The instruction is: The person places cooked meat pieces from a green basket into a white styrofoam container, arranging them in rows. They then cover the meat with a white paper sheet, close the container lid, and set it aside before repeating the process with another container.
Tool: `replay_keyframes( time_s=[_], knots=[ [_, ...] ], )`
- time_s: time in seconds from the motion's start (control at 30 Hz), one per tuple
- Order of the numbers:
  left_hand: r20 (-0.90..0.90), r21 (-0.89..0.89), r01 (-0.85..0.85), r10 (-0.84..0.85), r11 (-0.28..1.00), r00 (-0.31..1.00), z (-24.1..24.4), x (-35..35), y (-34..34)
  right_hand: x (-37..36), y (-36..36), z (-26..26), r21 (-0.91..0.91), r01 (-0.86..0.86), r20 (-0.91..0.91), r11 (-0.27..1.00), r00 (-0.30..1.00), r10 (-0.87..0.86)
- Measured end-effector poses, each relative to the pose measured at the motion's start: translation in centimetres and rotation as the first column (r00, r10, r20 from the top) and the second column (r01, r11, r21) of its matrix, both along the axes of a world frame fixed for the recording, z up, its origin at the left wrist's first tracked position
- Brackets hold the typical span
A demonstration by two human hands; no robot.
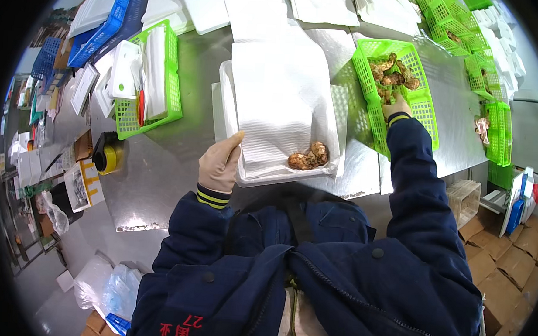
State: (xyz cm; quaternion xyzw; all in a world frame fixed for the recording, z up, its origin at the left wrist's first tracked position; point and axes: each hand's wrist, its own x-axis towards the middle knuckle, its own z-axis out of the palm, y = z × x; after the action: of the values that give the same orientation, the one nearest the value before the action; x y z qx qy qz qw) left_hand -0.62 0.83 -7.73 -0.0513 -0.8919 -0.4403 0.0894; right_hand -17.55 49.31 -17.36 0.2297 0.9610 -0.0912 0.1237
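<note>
A white foam tray (pixel 225 81), lined with a long white paper sheet (pixel 277 91), lies before me on the metal table. Two brown mushrooms (pixel 308 156) rest touching each other in its near right corner. My left hand (pixel 220 163), in a pale glove, pinches the paper at the tray's left edge, thumb uppermost. To the right stands a green plastic basket (pixel 422 107) with several brown mushrooms (pixel 395 73) in its far half. My gloved right hand (pixel 396 107) reaches down among them; its fingertips are partly hidden, so its grip is unclear.
On the left, a green basket (pixel 175 90) holds white sheets and a red-handled tool (pixel 141 106). A yellow tape roll (pixel 109 157) in a black dispenser sits nearer. White paper stacks (pixel 323 4) line the back. More green baskets (pixel 499 134) stand far right, beyond the table edge.
</note>
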Motion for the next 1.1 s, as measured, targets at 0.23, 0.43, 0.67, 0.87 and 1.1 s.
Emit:
replay_keyframes(
  time_s=[0.23,0.43,0.67,0.87,1.1],
  knots=[
    [-0.023,0.019,-0.023,0.023,1.000,0.999,-0.1,0.4,-0.5,4.8,-9.0,9.5,-0.947,-0.253,-0.296,0.200,0.928,-0.225],
    [-0.237,-0.076,0.284,-0.294,0.956,0.926,1.6,-1.9,1.7,13.4,-26.2,9.1,-0.928,0.080,0.069,-0.364,0.997,0.042],
    [0.008,-0.264,0.363,-0.374,0.894,0.927,0.0,-0.6,0.7,13.5,-23.2,10.9,-0.927,-0.297,-0.200,0.228,0.908,0.369],
    [0.022,-0.299,0.373,-0.385,0.878,0.923,0.3,-1.1,1.7,13.0,-23.7,11.4,-0.804,-0.500,-0.335,0.322,0.828,0.449],
    [-0.104,-0.229,0.215,-0.244,0.949,0.964,0.1,-0.9,1.3,10.6,-20.1,10.8,-0.902,-0.404,-0.424,0.153,0.895,-0.139]
  ],
)
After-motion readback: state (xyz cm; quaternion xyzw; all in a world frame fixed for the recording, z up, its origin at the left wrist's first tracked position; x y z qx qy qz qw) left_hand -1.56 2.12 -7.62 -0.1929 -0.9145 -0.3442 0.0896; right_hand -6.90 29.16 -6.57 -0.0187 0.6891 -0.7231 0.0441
